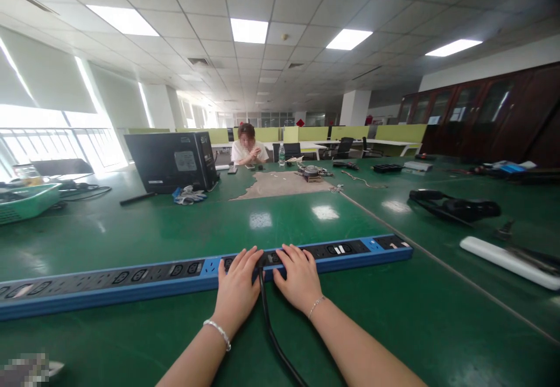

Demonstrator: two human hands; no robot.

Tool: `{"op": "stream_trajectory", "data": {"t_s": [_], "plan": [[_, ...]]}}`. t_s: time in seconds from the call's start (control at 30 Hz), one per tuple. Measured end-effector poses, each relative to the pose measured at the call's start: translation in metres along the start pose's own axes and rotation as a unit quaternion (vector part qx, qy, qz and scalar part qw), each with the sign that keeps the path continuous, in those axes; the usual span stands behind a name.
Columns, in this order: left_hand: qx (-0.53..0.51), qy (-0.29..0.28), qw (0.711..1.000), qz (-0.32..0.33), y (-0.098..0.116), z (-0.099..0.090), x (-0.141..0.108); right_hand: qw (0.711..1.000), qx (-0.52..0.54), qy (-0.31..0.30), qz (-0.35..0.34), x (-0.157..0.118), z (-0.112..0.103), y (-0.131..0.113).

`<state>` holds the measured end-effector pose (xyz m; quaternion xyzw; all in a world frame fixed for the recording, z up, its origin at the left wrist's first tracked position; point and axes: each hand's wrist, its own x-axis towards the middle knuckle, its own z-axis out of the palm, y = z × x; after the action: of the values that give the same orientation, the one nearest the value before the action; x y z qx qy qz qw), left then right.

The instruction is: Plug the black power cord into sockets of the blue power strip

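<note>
Where the left edge of the view cuts it off, a light-green plastic basket (37, 205) sits on the glossy green tabletop (131, 346). Nearer, a long blue power strip with black sockets (192, 285) starts at that same edge and runs rightward across the table, passing under both hands and ending right of centre. Beyond it stands a black box-shaped computer case (164, 162), with a crumpled pair of blue and grey gloves (189, 195) just beside its lower right corner.

Palm down, the left hand (238, 279) rests on the power strip, its fingers slightly apart and bent over the top, thumb toward the right; whether they grip anything underneath is hidden. Between the hands, a thick black cable (275, 340) rises from the near edge to the strip; its end is partly covered, so I cannot tell whether it is seated. Across the table a person in a white top (249, 151) sits with hands raised together, left of a clear plastic bottle (282, 155).

Touching the strip too, the right hand (300, 276) has its fingers loosely spread, thumb apart from them near the cable; any grip is unclear. Farther right lies a long white rounded bar (507, 261).
</note>
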<state>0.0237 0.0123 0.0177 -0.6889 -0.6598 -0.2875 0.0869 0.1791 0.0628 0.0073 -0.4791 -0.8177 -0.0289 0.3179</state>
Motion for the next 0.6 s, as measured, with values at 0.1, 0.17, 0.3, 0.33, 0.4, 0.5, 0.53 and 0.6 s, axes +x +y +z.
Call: {"op": "stream_trajectory", "data": {"t_s": [0.1, 0.17, 0.3, 0.33, 0.4, 0.5, 0.53, 0.6], "plan": [[-0.013, -0.007, 1.0, 0.007, -0.002, -0.001, 0.004, 1.0, 0.004, 0.002, 0.0, 0.0, 0.0, 0.0], [-0.018, -0.01, 1.0, 0.01, -0.004, -0.001, 0.006, 1.0, 0.006, 0.006, 0.0, 0.0, 0.0, 0.0], [-0.025, -0.02, 0.999, 0.011, -0.006, 0.001, 0.011, 1.0, 0.0, 0.008, 0.001, 0.0, 0.002, 0.0], [-0.032, -0.026, 0.999, 0.009, -0.006, 0.002, 0.013, 1.0, -0.003, 0.008, 0.001, 0.0, 0.002, 0.001], [-0.05, -0.036, 0.998, 0.005, -0.005, 0.004, 0.016, 1.0, -0.01, 0.006, 0.0, 0.0, 0.002, 0.001], [-0.062, -0.031, 0.998, 0.009, -0.004, 0.005, 0.018, 1.0, -0.012, 0.005, -0.002, 0.0, 0.001, 0.0], [-0.06, -0.024, 0.998, 0.014, -0.004, 0.005, 0.018, 1.0, -0.012, 0.005, -0.001, 0.0, 0.0, 0.0], [-0.052, -0.014, 0.998, 0.025, -0.004, 0.005, 0.017, 1.0, -0.012, 0.003, 0.0, 0.0, 0.0, -0.001]]}}
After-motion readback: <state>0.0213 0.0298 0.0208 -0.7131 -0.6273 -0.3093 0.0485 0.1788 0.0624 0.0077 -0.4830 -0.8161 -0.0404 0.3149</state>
